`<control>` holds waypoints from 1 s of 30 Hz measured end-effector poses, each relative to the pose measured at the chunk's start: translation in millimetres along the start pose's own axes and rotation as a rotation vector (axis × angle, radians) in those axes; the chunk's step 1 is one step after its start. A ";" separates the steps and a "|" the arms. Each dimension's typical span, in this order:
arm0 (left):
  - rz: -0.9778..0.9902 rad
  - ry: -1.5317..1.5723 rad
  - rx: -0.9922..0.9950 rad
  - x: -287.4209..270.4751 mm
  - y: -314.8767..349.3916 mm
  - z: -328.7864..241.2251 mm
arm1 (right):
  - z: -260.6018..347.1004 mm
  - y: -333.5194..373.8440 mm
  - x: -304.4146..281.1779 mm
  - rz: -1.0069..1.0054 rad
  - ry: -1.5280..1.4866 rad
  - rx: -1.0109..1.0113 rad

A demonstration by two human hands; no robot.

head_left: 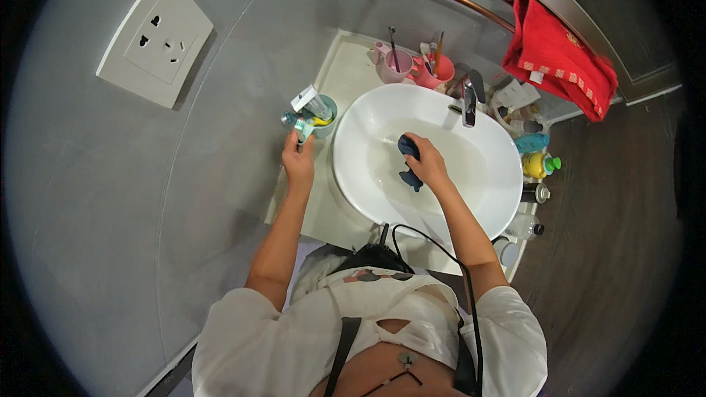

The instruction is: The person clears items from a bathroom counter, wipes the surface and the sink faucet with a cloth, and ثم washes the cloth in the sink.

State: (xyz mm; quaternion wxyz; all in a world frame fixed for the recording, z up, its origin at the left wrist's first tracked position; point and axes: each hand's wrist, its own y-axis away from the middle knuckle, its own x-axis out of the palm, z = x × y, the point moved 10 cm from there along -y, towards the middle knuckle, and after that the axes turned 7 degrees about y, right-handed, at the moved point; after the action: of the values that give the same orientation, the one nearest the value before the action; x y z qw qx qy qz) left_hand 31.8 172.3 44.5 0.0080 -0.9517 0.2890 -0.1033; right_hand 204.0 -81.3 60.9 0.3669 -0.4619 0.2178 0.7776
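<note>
My right hand (429,162) is closed on a small dark blue cloth (413,178), which hangs over the white oval basin (350,176). Pale liquid appears to lie in the bottom of the basin. At the counter's left side, my left hand (298,165) pinches a pale teal item (304,130), perhaps a tube; its exact kind is unclear. That item is against the near side of a grey-green cup (329,126). White-capped and yellow tubes (318,107) stand in this cup.
Behind the basin are a pink mug (396,66) and a coral mug (441,73) holding brushes. A chrome faucet (469,103) rises at the far rim. Several bottles, including a yellow one (535,165), line the right edge. A red towel (559,55) hangs from a copper rail.
</note>
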 end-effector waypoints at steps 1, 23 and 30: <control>-0.001 -0.013 -0.006 -3.2 1.7 -1.9 | -0.4 -13.3 8.1 0.019 -0.008 0.002; -0.068 -0.056 -0.125 -31.7 32.4 -5.3 | 36.3 -254.0 172.0 0.090 -0.053 0.339; -0.069 -0.059 -0.096 -28.0 33.9 -6.5 | 28.0 -270.2 166.0 -0.028 -0.034 0.335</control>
State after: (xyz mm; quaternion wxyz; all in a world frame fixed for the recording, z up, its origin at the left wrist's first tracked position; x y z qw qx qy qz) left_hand -10.8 159.8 43.0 -0.0328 -0.9630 0.2605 -0.0613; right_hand 346.4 170.8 -71.4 0.4534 -0.3840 0.3317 0.7328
